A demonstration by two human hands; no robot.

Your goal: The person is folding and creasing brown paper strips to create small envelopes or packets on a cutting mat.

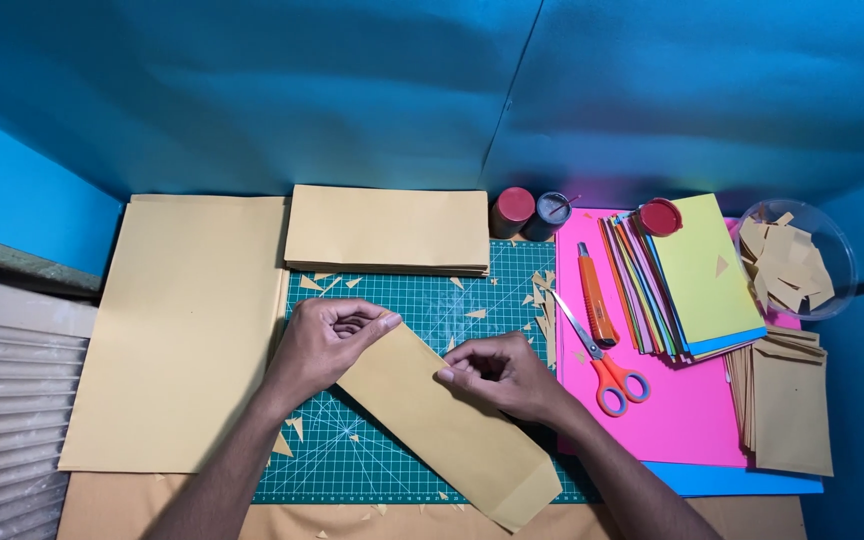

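A long tan paper envelope (452, 425) lies diagonally on the green cutting mat (372, 460). My left hand (327, 340) curls over its upper left end, fingers bent and pressing the paper. At the envelope's upper edge near the middle, my right hand (502, 375) pinches the paper with its fingertips. Small tan paper scraps are scattered over the mat around both hands.
A stack of tan envelopes (387, 230) and large tan sheets (182, 330) lie behind and left. Right of the mat: orange scissors (607, 375), orange utility knife (595, 295), coloured paper stack (692, 280), pink sheet (672, 420), two small jars (532, 212), red lid (660, 216), bowl of scraps (797, 260), small envelopes (787, 400).
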